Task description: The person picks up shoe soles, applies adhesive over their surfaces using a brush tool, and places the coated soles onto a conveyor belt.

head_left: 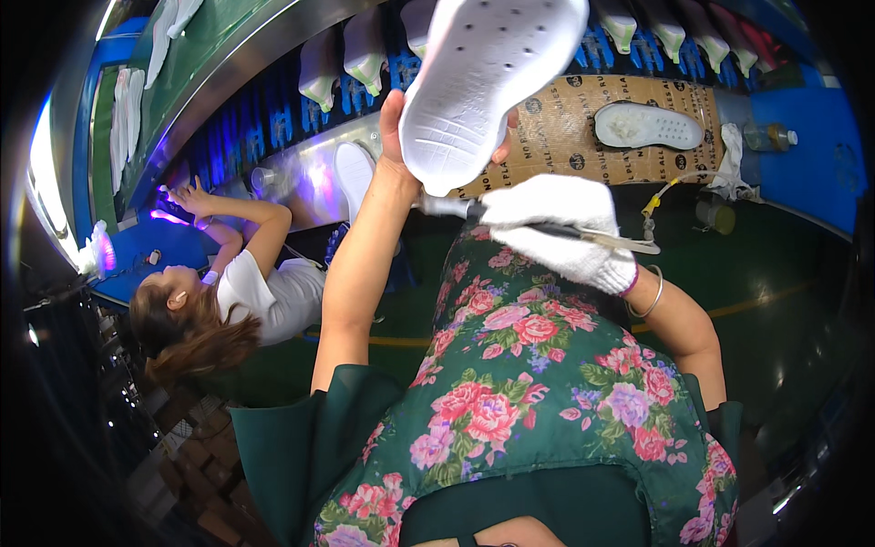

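The workroom ran along a conveyor line (273, 36) carrying white shoe parts on blue holders, with a cardboard-covered bench (565, 137) beside it where another white sole (647, 125) lay. A co-worker (264, 292) in a white shirt reached toward a purple-lit machine on the left. Below, a green floral apron (538, 383) filled the near view. The white sole (488, 82) was raised ahead, its long axis tilted up and to the right, tread facing the camera. The left hand (394, 128) gripped its lower left edge. The gloved right hand (561, 228), just below the sole's heel, was closed around a thin brush-like tool (592, 237).
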The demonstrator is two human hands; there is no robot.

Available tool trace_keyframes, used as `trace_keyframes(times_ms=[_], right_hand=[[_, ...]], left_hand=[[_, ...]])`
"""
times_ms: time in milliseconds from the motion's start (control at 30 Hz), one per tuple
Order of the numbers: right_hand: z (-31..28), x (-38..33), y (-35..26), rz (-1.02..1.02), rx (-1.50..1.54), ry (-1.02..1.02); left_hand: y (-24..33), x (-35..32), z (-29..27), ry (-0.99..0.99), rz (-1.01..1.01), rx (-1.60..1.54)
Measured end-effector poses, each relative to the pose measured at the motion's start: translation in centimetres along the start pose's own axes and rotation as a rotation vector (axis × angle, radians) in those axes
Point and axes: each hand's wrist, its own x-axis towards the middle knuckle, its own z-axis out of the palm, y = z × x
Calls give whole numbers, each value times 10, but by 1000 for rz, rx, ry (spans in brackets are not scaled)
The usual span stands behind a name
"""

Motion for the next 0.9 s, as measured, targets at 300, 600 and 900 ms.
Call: trace_keyframes(times_ms=[300, 600, 900], right_hand=[[10, -9, 5, -412, -645, -115], [1, 3, -2, -188, -356, -28], [14, 4, 4, 92, -26, 55]], left_hand=[[9, 3, -2, 156, -121, -154], [20, 5, 11, 418, -211, 351], [12, 9, -6, 118, 21, -177]])
